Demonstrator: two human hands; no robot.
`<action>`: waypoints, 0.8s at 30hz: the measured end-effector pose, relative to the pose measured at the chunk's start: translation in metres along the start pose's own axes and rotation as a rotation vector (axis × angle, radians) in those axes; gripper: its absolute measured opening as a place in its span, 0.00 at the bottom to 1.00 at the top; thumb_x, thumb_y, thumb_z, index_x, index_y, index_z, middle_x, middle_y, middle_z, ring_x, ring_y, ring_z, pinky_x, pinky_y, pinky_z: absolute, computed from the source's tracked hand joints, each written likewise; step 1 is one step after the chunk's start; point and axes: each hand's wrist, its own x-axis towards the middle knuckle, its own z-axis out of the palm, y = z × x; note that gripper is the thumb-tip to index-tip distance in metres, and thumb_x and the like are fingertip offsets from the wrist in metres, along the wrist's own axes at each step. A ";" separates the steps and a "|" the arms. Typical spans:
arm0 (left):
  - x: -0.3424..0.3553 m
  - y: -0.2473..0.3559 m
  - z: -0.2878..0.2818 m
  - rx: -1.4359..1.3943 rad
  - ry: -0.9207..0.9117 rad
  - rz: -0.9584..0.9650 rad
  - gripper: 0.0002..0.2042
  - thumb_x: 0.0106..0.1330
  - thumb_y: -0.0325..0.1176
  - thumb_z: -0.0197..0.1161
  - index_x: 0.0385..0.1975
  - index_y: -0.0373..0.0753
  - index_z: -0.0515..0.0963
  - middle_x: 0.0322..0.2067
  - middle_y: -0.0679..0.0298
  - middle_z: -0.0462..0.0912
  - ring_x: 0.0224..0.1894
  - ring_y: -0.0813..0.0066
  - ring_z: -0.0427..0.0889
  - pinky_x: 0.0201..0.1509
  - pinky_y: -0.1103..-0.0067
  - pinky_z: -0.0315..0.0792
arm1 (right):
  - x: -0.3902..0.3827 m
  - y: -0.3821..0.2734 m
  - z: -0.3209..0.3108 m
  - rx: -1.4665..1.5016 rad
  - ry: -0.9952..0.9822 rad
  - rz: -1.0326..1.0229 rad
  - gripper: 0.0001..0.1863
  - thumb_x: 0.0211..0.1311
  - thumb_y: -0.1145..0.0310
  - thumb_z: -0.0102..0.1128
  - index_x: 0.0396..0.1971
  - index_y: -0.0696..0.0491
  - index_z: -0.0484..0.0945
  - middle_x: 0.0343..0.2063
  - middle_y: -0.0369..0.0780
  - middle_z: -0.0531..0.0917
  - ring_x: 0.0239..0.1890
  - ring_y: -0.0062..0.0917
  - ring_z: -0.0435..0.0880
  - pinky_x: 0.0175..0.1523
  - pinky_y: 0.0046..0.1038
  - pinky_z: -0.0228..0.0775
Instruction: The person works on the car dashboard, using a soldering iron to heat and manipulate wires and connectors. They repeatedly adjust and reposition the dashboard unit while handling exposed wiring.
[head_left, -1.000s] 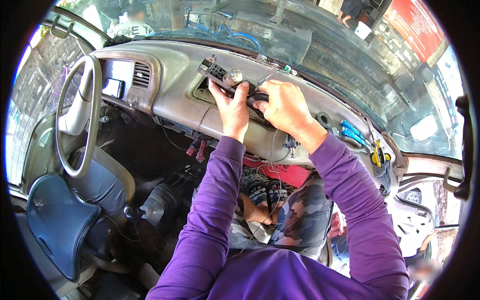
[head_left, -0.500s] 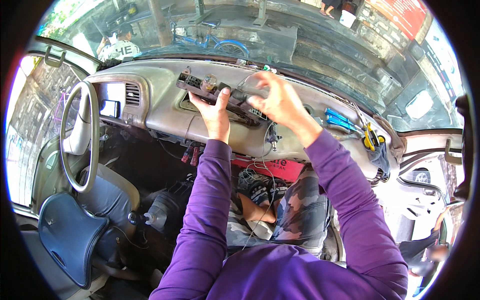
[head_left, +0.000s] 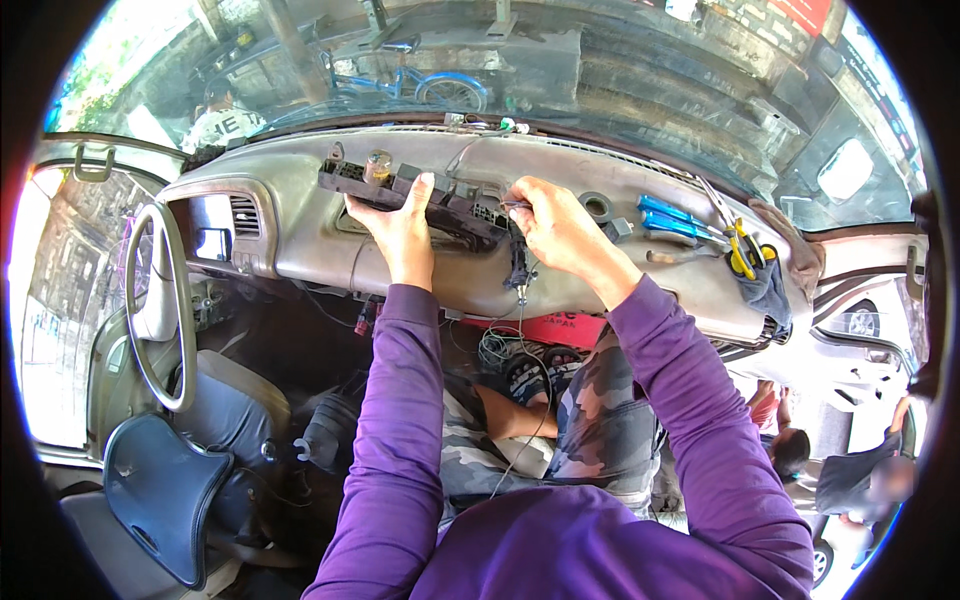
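My left hand (head_left: 403, 240) grips a long dark fuse box (head_left: 455, 214) from below, with the thumb on its front edge. The box is tilted above the dashboard, its left end higher; a clear rounded part (head_left: 378, 168) and a grey relay block (head_left: 408, 180) stand on it. At its right end my right hand (head_left: 562, 228) is closed in a pinch; a small dark thing shows at the fingertips, too small to name. Just below that hand hangs a black plug-like piece (head_left: 519, 265) with a thin wire running down toward my lap.
On the dashboard (head_left: 320, 240) to the right lie a roll of tape (head_left: 596, 206), blue-handled tools (head_left: 670, 220), yellow-and-black pliers (head_left: 742, 250) and a cloth (head_left: 765, 300). A steering wheel (head_left: 135, 300) and a gear lever boot (head_left: 330, 430) are at left. People stand outside at lower right.
My right hand has come down from above the box to its right end, and its fingers have closed into a pinch. The view has shifted slightly; my left hand keeps its hold.
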 end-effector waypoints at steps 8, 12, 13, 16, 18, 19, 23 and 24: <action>0.019 -0.045 -0.039 0.689 -0.099 0.534 0.51 0.62 0.26 0.74 0.82 0.42 0.46 0.71 0.55 0.63 0.68 0.61 0.68 0.72 0.65 0.68 | 0.013 0.006 0.023 -0.045 0.020 -0.145 0.09 0.72 0.72 0.61 0.43 0.63 0.77 0.41 0.57 0.84 0.49 0.57 0.82 0.53 0.52 0.73; 0.007 -0.024 -0.016 0.020 -0.017 -0.017 0.49 0.62 0.29 0.72 0.81 0.45 0.48 0.68 0.56 0.64 0.64 0.63 0.70 0.67 0.65 0.71 | 0.014 0.012 0.025 0.024 0.011 -0.111 0.10 0.71 0.71 0.62 0.40 0.62 0.73 0.39 0.57 0.83 0.47 0.60 0.81 0.50 0.53 0.72; 0.006 -0.020 -0.014 0.005 -0.011 -0.021 0.49 0.62 0.29 0.72 0.80 0.44 0.48 0.68 0.56 0.64 0.64 0.63 0.71 0.66 0.66 0.71 | 0.013 0.010 0.023 0.044 -0.007 -0.095 0.10 0.71 0.71 0.62 0.40 0.62 0.72 0.39 0.57 0.82 0.46 0.60 0.81 0.50 0.54 0.72; 0.005 -0.015 -0.013 -0.028 -0.005 -0.035 0.48 0.62 0.30 0.72 0.80 0.43 0.49 0.66 0.56 0.65 0.62 0.65 0.71 0.65 0.67 0.72 | 0.016 0.010 0.024 0.012 -0.009 -0.151 0.10 0.71 0.72 0.63 0.39 0.62 0.72 0.39 0.57 0.82 0.45 0.61 0.81 0.49 0.53 0.72; 0.005 -0.014 -0.014 -0.025 -0.007 -0.048 0.48 0.62 0.29 0.72 0.80 0.42 0.49 0.65 0.57 0.67 0.61 0.66 0.72 0.65 0.68 0.71 | 0.016 0.008 0.025 0.025 0.008 -0.157 0.09 0.70 0.72 0.63 0.38 0.62 0.73 0.38 0.57 0.83 0.45 0.61 0.81 0.48 0.53 0.72; 0.005 -0.015 -0.015 0.042 -0.028 -0.015 0.48 0.62 0.29 0.72 0.80 0.42 0.49 0.64 0.57 0.67 0.61 0.66 0.72 0.65 0.68 0.71 | 0.016 0.006 0.025 0.032 0.017 -0.160 0.09 0.70 0.72 0.63 0.37 0.62 0.73 0.38 0.57 0.83 0.45 0.61 0.81 0.48 0.53 0.72; 0.004 -0.016 -0.014 0.048 -0.019 -0.002 0.47 0.62 0.28 0.72 0.79 0.40 0.49 0.63 0.56 0.68 0.60 0.66 0.72 0.65 0.68 0.71 | 0.018 0.002 0.027 0.025 0.012 -0.123 0.09 0.69 0.73 0.64 0.36 0.62 0.74 0.38 0.57 0.83 0.45 0.60 0.82 0.48 0.53 0.72; 0.003 -0.013 -0.011 -0.018 0.005 -0.028 0.47 0.62 0.28 0.72 0.79 0.40 0.49 0.63 0.56 0.69 0.60 0.66 0.72 0.65 0.69 0.71 | 0.020 0.004 0.029 0.014 0.016 -0.132 0.09 0.69 0.73 0.64 0.36 0.62 0.74 0.38 0.57 0.83 0.45 0.60 0.82 0.48 0.53 0.72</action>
